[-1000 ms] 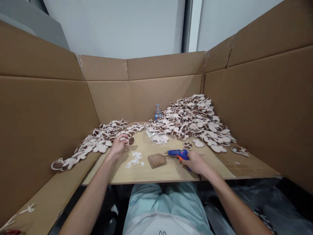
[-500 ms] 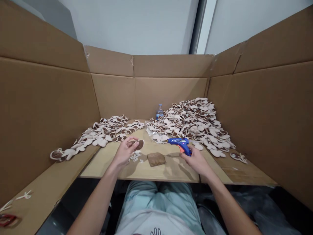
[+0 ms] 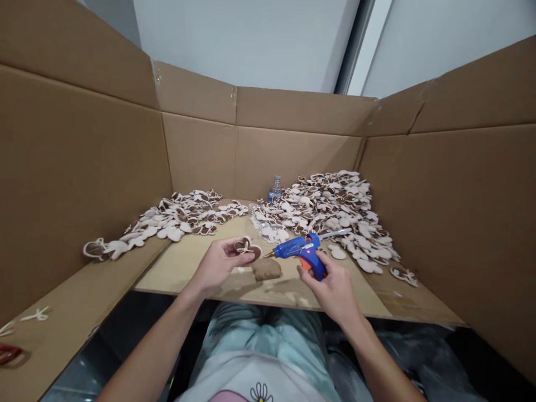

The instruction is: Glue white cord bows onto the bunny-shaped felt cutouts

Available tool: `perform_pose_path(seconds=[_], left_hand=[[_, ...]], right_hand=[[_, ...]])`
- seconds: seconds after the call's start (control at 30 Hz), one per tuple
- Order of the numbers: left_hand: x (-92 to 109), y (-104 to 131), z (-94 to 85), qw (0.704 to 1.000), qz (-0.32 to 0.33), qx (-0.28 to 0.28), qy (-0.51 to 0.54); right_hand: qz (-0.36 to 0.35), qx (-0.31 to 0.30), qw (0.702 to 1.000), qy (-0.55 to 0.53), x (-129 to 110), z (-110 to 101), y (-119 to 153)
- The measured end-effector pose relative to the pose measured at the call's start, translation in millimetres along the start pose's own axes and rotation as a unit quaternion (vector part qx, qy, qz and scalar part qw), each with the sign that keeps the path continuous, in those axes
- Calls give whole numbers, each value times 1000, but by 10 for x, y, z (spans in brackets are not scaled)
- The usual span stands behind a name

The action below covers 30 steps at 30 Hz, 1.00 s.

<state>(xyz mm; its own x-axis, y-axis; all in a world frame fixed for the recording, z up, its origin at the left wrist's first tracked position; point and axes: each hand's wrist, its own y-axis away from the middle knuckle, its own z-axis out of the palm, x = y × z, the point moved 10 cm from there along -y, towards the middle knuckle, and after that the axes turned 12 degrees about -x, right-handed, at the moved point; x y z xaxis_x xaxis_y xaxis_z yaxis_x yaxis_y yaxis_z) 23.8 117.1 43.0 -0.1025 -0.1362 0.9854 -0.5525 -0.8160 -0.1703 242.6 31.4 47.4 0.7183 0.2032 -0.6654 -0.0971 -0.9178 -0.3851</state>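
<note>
Between the thumb and fingers of my left hand (image 3: 220, 262) is a brown felt piece (image 3: 253, 251) with a pale edge and a small cream bow. My right hand (image 3: 333, 282) is wrapped round the handle of a blue glue gun (image 3: 305, 251) with an orange trigger. The gun's metal tip points left and sits just right of the felt piece; whether they touch is hard to tell. Below the tip, a brown square pad (image 3: 267, 269) lies on the board.
A large heap of brown and white felt pieces (image 3: 335, 201) fills the back right, a smaller heap (image 3: 180, 215) the back left. A water bottle (image 3: 275, 190) stands between them. Cardboard walls (image 3: 201, 151) enclose the board (image 3: 184, 268). Red-handled tool (image 3: 8, 353) at far left.
The glue gun has moved left and its tip is now close to the felt piece. My left hand has moved right and turned the piece, so its bow shows. The view has tilted slightly.
</note>
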Motion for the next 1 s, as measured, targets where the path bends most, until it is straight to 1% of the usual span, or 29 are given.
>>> perform_pose_path(seconds=[0.1, 0.2, 0.37, 0.6, 1.0], left_hand=[[-9, 45, 17, 1000, -15, 6, -2], [-14, 64, 38, 1000, -17, 4, 14], [5, 40, 85, 1000, 8, -19, 23], [70, 49, 102, 999, 39, -20, -25], [90, 65, 135, 998, 54, -37, -18]], right_hand=[[-12, 3, 1000, 7, -63, -11, 26], [-23, 1, 1000, 12, -104, -10, 29], [-32, 9, 999, 18, -130, -32, 36], [-36, 19, 999, 34, -155, -40, 73], [-60, 35, 996, 62, -221, -68, 104]])
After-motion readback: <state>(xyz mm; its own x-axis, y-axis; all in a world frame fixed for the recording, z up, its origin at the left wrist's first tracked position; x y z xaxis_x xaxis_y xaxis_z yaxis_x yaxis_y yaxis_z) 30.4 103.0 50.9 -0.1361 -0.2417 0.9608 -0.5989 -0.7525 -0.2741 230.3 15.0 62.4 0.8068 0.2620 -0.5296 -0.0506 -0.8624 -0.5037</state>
